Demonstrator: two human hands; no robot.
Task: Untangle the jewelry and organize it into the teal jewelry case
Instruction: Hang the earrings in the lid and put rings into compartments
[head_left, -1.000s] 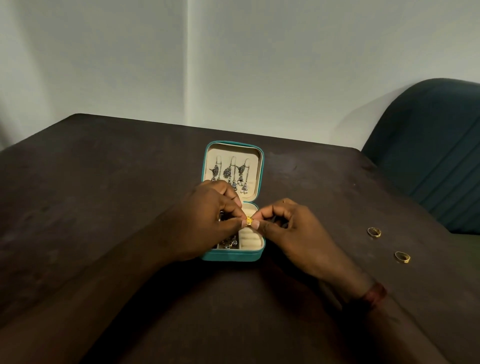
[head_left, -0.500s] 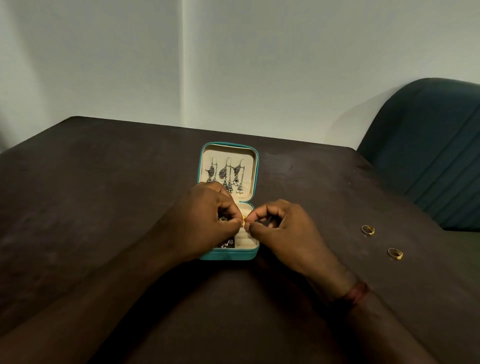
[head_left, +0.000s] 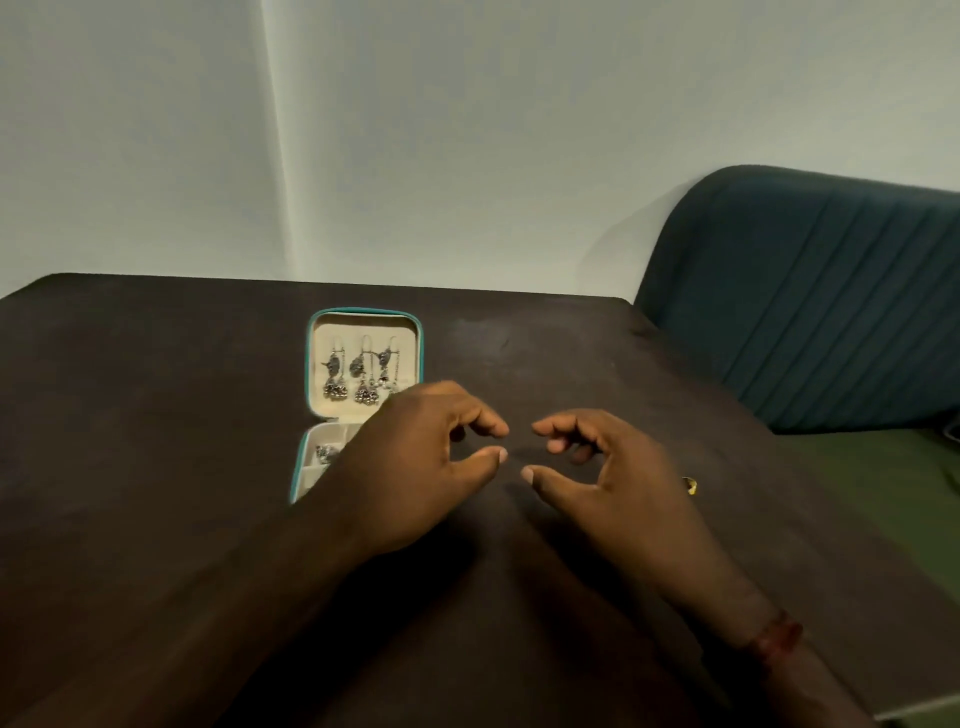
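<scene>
A single wide-angle camera, worn on the head, looks forward and down across the dark table toward the pale wall (teal chair at right edge), close above the left hand and right hand

One teal jewelry case is recorded, lying open. Three silver drop earrings are counted hanging in its lid and one small silver piece in its base, the rest of the base being hidden. One gold ring is listed on the one dark table, partly covered by a hand. Two hands are entered, one left hand and one right hand, together with one red wristband and one dark teal chair.
</scene>
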